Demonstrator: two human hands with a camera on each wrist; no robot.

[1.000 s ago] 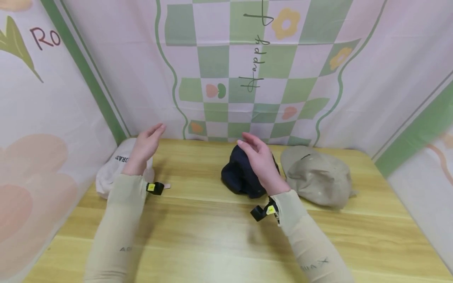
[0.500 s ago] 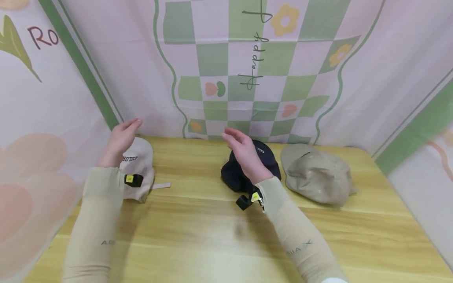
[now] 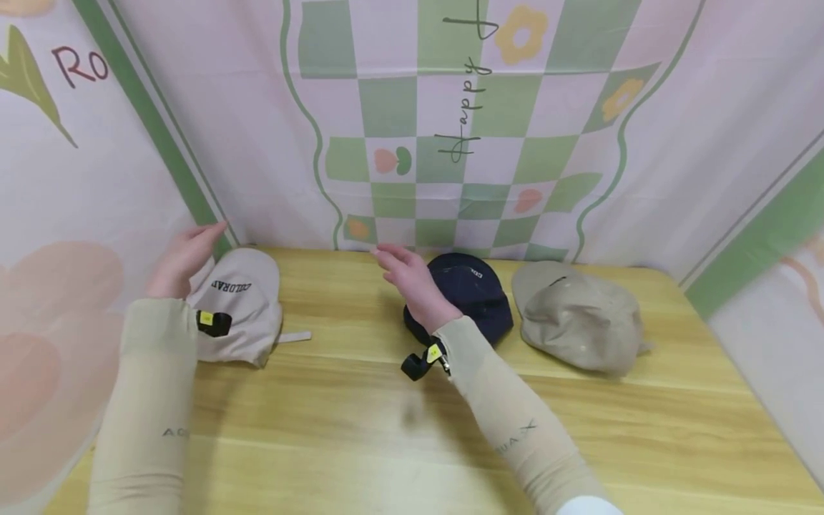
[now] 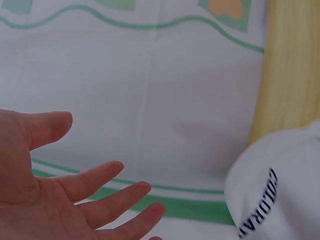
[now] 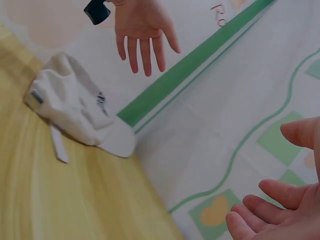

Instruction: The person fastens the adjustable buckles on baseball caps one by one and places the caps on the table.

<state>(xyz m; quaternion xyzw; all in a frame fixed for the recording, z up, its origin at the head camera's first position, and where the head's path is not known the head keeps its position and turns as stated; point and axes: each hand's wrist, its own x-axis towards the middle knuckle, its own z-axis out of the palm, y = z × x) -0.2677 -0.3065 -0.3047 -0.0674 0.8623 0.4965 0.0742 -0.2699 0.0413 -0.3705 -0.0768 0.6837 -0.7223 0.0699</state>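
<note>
Three caps lie in a row along the back of the wooden table. The white cap (image 3: 241,304) with dark lettering is at the left, its strap lying out to the right. My left hand (image 3: 183,261) is above its left side, fingers spread and holding nothing, as the left wrist view of the hand (image 4: 75,195) shows. In the middle is the navy cap (image 3: 473,293), partly hidden behind my right hand (image 3: 415,286) and wrist. That hand is raised with relaxed fingers and nothing in them. To the right lies the beige cap (image 3: 579,318), away from both hands.
The wooden table (image 3: 360,429) meets a printed curtain (image 3: 386,107) at its back edge, with more cloth at both sides. Each wrist carries a small black camera (image 3: 418,365). Bare tabletop lies between the white and navy caps and along the front.
Both hands have moved left, the left one to the outer side of the white cap, the right one partly off the navy cap. More of both caps shows. The caps have stayed put.
</note>
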